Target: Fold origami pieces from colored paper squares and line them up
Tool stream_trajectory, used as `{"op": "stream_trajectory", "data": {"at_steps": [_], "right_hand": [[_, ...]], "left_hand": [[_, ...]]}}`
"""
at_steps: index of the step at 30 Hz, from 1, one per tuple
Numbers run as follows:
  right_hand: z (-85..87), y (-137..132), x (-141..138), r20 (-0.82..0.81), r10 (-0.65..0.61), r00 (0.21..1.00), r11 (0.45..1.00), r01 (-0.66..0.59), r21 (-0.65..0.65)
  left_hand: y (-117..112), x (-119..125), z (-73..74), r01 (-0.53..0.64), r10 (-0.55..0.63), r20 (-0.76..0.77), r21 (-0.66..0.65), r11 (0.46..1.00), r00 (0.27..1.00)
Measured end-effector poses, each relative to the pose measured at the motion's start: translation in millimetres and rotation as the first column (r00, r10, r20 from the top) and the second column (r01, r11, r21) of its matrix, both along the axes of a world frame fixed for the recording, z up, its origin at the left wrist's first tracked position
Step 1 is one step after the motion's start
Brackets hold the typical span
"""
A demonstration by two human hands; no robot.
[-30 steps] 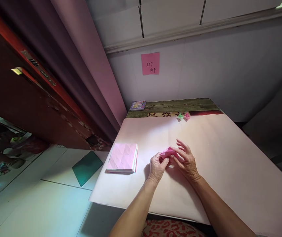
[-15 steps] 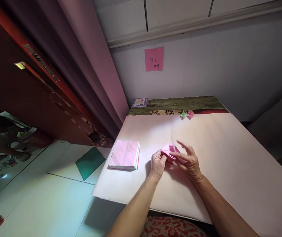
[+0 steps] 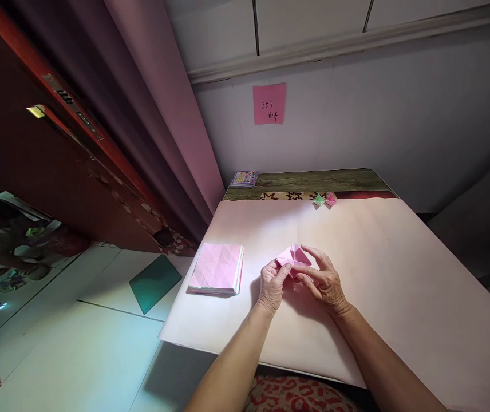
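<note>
A partly folded piece of pink origami paper (image 3: 287,257) is held just over the table, pleats and flaps showing on its upper face. My left hand (image 3: 272,284) pinches its left side, thumb on top and fingers underneath. On the right side, my right hand (image 3: 325,281) grips the paper's lower edge, with the index finger laid across it and another finger reaching up by its far corner. The fingers hide part of the lower folds. Left of my hands lies a stack of square paper (image 3: 216,267), a creased pink sheet on top.
Small green (image 3: 319,199) and pink folded paper pieces (image 3: 331,199) stand at the table's far side. A patterned packet (image 3: 244,178) lies at the far left corner. A pink note (image 3: 269,104) hangs on the wall. On the floor is a dark green square (image 3: 155,284).
The pink paper has been tilted and opened out, so more of its upper face shows. My left thumb has moved onto it, and my right fingers have shifted slightly left.
</note>
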State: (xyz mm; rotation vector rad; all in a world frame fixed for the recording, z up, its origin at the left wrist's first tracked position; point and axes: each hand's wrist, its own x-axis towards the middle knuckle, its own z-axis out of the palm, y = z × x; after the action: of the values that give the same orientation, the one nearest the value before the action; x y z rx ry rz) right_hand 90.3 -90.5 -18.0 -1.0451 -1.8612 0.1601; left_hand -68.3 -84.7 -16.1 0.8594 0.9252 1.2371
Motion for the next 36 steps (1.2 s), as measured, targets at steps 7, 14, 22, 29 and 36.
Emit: {"op": "stream_trajectory", "data": {"at_steps": [7, 14, 22, 29, 36], "right_hand": [[-1.3, 1.5, 0.2, -0.110, -0.121, 0.986, 0.991, 0.115, -0.064], [-3.6, 4.2, 1.5, -0.138, -0.097, 0.986, 0.989, 0.080, -0.126], [-2.3, 1.8, 0.6, -0.511, 0.016, 0.859, 0.894, -0.241, -0.377], [-3.5, 0.6, -2.6, -0.521, -0.085, 0.850, 0.897, -0.162, -0.411], [-8.8, 2.5, -1.0, -0.541, -0.106, 0.835, 0.915, -0.130, -0.381]], "left_hand": [[-3.2, 2.0, 4.2, 0.092, -0.088, -0.042, 0.102, 0.991, 0.995], [-3.4, 0.7, 2.3, 0.084, -0.068, -0.147, 0.111, 0.990, 0.987], [-0.1, 2.4, 2.0, -0.014, 0.015, -0.018, 0.075, 0.997, 1.000], [1.6, 2.9, 2.0, -0.010, 0.009, 0.009, 0.072, 0.997, 1.000], [-1.2, 1.2, 3.2, -0.043, 0.044, -0.010, 0.068, 0.997, 0.999]]}}
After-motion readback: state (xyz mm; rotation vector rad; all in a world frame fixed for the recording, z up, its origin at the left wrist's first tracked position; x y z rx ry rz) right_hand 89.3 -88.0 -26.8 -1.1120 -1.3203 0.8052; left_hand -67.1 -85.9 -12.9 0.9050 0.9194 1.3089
